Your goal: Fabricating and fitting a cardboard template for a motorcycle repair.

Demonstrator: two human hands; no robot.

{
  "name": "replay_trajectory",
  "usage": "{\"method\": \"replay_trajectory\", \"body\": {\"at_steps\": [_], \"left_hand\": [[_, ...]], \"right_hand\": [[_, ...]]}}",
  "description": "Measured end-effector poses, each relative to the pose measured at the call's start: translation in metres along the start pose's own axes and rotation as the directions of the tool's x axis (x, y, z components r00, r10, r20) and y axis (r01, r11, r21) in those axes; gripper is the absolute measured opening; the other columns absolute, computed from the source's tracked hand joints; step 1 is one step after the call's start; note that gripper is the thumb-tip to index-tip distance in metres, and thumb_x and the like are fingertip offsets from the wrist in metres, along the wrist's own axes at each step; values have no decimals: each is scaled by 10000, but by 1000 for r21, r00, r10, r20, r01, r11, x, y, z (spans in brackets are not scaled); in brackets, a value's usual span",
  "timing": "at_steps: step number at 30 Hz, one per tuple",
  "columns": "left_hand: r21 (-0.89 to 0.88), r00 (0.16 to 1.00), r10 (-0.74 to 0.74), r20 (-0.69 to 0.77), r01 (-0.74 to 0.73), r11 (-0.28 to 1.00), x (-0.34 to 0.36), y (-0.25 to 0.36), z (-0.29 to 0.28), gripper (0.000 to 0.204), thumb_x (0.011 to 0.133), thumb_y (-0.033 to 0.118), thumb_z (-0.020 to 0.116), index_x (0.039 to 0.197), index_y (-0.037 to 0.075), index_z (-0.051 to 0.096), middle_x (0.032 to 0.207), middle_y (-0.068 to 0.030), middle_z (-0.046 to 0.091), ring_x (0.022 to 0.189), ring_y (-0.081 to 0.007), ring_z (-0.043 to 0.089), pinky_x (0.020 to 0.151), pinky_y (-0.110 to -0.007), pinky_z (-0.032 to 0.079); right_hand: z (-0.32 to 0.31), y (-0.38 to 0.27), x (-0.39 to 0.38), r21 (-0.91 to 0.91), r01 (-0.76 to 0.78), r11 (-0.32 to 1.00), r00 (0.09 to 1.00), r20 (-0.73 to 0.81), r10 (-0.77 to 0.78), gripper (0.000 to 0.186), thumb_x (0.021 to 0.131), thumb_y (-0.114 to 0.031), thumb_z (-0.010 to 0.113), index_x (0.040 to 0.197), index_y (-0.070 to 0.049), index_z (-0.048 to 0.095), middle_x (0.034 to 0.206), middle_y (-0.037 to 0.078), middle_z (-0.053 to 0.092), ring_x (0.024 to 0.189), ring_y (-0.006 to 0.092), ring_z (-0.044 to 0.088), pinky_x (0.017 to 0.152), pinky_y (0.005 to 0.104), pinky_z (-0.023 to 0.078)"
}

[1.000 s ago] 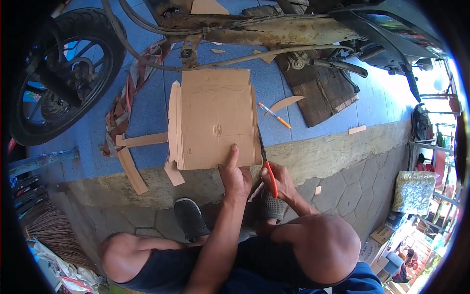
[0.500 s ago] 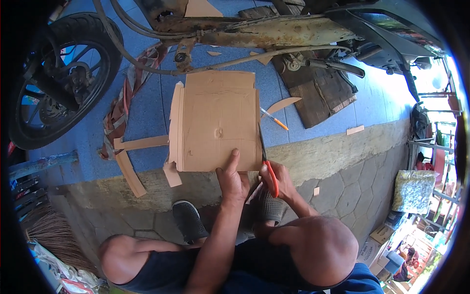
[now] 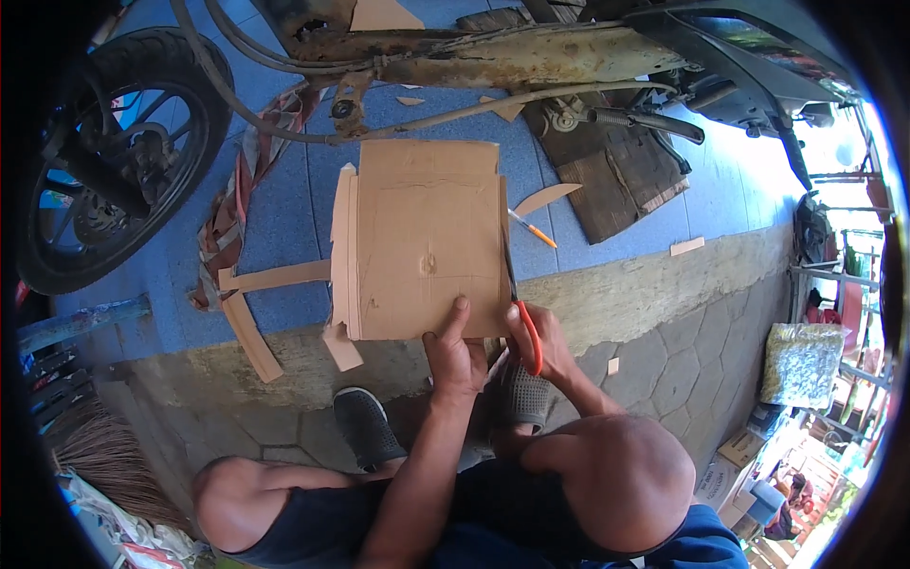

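Observation:
My left hand (image 3: 456, 356) grips the near edge of a brown cardboard piece (image 3: 431, 228), thumb on top and the other fingers hidden beneath. The cardboard is held up roughly flat, with a folded, ragged strip along its left side. My right hand (image 3: 538, 343) is closed round the orange-red handles of a pair of scissors (image 3: 527, 332). Their dark blades lie along the cardboard's right edge, pointing away from me; whether they are parted is hard to make out. Just right of the cardboard, a pen with an orange end (image 3: 540, 234) lies on the blue tiles.
A motorcycle's rusty frame (image 3: 493, 57) spans the far side, its wheel (image 3: 123, 161) at the left. Cardboard strips (image 3: 251, 337) and a curved offcut (image 3: 548, 197) lie on the tiles, near a wooden board (image 3: 621, 194). A broom (image 3: 114, 455) is at the lower left.
The cardboard, both hands and the scissors have shifted very slightly toward me and to the right. Both grips stay the same.

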State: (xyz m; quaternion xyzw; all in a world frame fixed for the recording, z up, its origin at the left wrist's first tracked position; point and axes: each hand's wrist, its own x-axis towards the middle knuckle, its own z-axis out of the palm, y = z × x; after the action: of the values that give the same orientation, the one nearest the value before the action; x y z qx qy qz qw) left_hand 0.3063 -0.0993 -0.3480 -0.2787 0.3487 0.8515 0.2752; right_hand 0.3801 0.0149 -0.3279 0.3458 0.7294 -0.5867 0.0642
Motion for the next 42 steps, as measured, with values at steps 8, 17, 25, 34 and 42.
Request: {"method": "replay_trajectory", "body": {"at_steps": [8, 17, 25, 34, 42], "left_hand": [[6, 999, -38, -11, 38, 999, -3, -1, -9, 432, 890, 28, 655, 1292, 21, 496, 1206, -104, 590, 1103, -237, 600, 956, -375, 517], [8, 1000, -29, 9, 29, 1000, -14, 7, -4, 427, 868, 31, 675, 1261, -27, 516, 1198, -117, 590, 1093, -242, 601, 938, -397, 519], [11, 998, -67, 20, 67, 998, -10, 8, -12, 450, 880, 22, 661, 1297, 12, 493, 1208, -111, 599, 1108, -246, 602, 975, -394, 506], [18, 993, -99, 67, 98, 995, -15, 13, -8, 448, 870, 20, 668, 1288, 14, 504, 1207, -112, 605, 1113, -242, 606, 962, -399, 517], [53, 986, -133, 95, 129, 990, -15, 19, -9, 472, 860, 12, 676, 1296, 11, 498, 1215, -114, 600, 1118, -246, 603, 957, -400, 519]], "right_hand": [[4, 3, -5, 19, -64, 998, 998, -25, 65, 576, 950, -507, 554, 758, 34, 594, 593, 64, 526, 597, 117, 511, 548, 338, 434], [-6, -11, 6, 56, -42, 998, 999, 11, 41, 606, 934, -546, 562, 814, 44, 636, 581, 28, 513, 583, 100, 481, 518, 309, 401], [-7, -16, 6, 91, -51, 995, 999, 3, 51, 608, 931, -544, 571, 796, 46, 632, 583, 17, 511, 584, 92, 479, 518, 312, 396], [-9, -24, 13, 20, -63, 998, 998, -21, 63, 573, 937, -524, 573, 764, 20, 624, 555, 7, 500, 547, 83, 478, 494, 317, 393], [-15, -25, 21, 125, -52, 991, 998, -24, 56, 565, 927, -523, 592, 739, 9, 618, 544, -16, 466, 540, 67, 437, 477, 298, 356]]}}
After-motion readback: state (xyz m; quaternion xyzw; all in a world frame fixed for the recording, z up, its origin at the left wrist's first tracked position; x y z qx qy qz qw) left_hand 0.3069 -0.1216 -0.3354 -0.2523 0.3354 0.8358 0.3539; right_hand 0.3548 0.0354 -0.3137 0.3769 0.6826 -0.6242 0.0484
